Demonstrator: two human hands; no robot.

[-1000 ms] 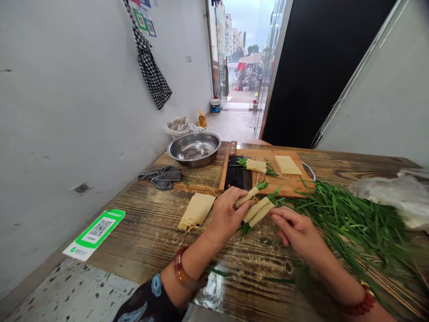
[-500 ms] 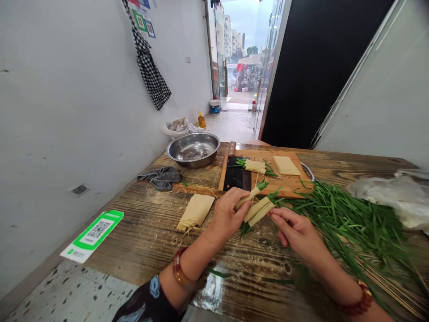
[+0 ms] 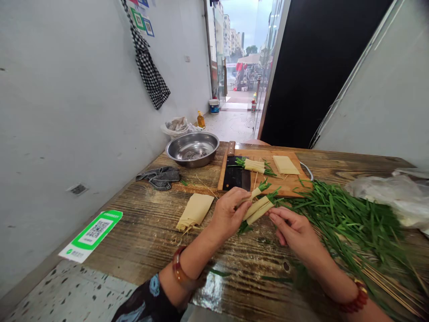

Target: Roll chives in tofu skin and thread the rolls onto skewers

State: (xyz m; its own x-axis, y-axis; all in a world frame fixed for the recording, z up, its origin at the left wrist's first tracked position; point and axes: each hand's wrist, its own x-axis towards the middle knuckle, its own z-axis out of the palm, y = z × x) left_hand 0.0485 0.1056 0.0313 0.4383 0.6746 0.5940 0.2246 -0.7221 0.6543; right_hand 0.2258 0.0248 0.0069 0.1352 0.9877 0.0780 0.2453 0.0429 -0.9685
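My left hand (image 3: 231, 209) is closed around several tofu-skin rolls (image 3: 257, 208) with green chives sticking out of their ends. The rolls lie side by side, slanting up to the right above the table. Close against their right side, my right hand (image 3: 291, 228) pinches what looks like a thin skewer, mostly hidden by the fingers and rolls. Left of my left hand is a stack of cut tofu-skin sheets (image 3: 196, 211). A heap of loose chives (image 3: 348, 219) lies beyond my right hand, with thin wooden skewers (image 3: 389, 279) beside it.
Behind my hands is a wooden cutting board (image 3: 268, 188) bearing a cleaver (image 3: 237, 172), finished rolls (image 3: 254, 166) and more tofu-skin sheets (image 3: 285, 164). A steel basin (image 3: 192, 150) and a grey cloth (image 3: 160, 177) stand left. A plastic bag (image 3: 385, 192) lies right.
The rolls have tilted very slightly in my hands. Both hands keep nearly the same place and grip, and the whole view has shifted a little.
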